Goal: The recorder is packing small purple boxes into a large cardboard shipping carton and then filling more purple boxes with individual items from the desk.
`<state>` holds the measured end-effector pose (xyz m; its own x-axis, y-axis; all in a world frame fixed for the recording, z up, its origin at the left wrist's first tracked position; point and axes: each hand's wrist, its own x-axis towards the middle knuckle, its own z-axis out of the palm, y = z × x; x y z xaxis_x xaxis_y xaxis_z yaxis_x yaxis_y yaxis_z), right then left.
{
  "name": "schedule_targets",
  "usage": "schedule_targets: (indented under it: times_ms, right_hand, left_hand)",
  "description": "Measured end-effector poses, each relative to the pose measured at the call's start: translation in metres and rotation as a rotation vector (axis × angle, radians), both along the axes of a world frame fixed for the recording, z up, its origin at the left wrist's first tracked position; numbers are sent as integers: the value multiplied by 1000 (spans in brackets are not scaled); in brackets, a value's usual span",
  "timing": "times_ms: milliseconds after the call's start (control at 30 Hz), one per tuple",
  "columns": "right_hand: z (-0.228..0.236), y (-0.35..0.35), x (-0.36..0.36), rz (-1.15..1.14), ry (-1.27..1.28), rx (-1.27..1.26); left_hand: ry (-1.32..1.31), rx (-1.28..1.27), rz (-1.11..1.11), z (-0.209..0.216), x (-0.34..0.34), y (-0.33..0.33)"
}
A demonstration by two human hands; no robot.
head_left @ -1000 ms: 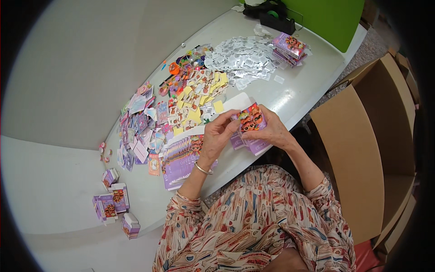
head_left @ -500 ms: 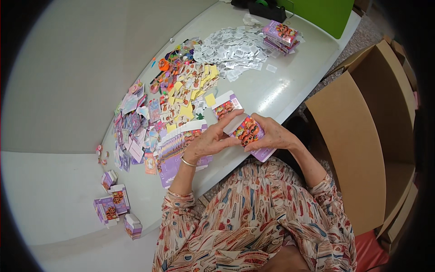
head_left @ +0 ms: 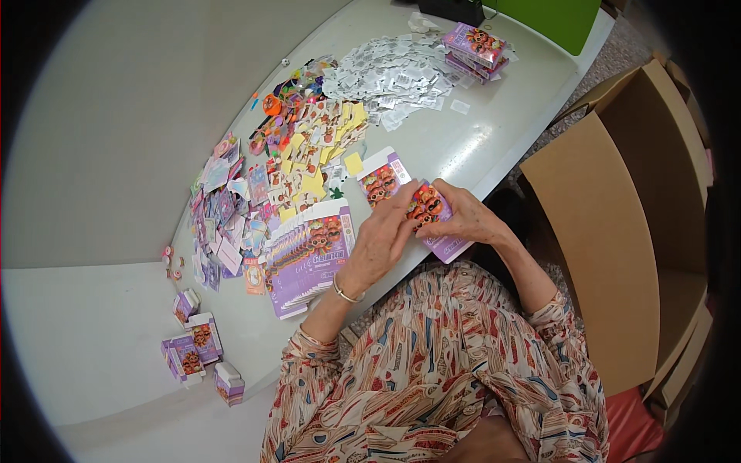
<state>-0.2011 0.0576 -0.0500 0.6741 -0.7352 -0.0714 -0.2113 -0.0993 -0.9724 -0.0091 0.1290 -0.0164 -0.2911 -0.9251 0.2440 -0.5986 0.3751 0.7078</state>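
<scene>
A small purple carton (head_left: 429, 205) with a colourful cartoon picture is between my hands, above the table's front edge. My right hand (head_left: 468, 218) grips its right side, thumb across the front and fingers at the top corner. On the other side, my left hand (head_left: 380, 238) presses its bent fingers along the left edge, hiding that end. A flat unfolded carton (head_left: 377, 176) lies behind my left fingertips. More purple card shows below the held carton; whether it belongs to that flat one I cannot tell. Left of my left wrist, a fanned stack of flat cartons (head_left: 309, 258) lies on the table.
Across the white table (head_left: 494, 123) spread heaps of white labels (head_left: 394, 73), yellow-backed cards (head_left: 316, 147), small trinkets (head_left: 274, 108) and shiny packets (head_left: 224, 212). Made-up boxes (head_left: 475, 48) are stacked at the far right; others (head_left: 185, 355) stand lower left. A large cardboard box (head_left: 594, 255) is at right.
My left hand has shifted over the left end of the carton, where a pale flap showed before. The carton now sits more upright, and the fanned stack is less covered.
</scene>
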Motion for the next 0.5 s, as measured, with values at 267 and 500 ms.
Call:
schedule_targets:
  times_ms: [267,500]
  right_hand:
    - [7,1,-1,54,14,17]
    - [-3,0,-2,107,-9,17]
  left_hand:
    - [779,658,297,3,10,-10]
    - [778,622,407,-1,4,-6]
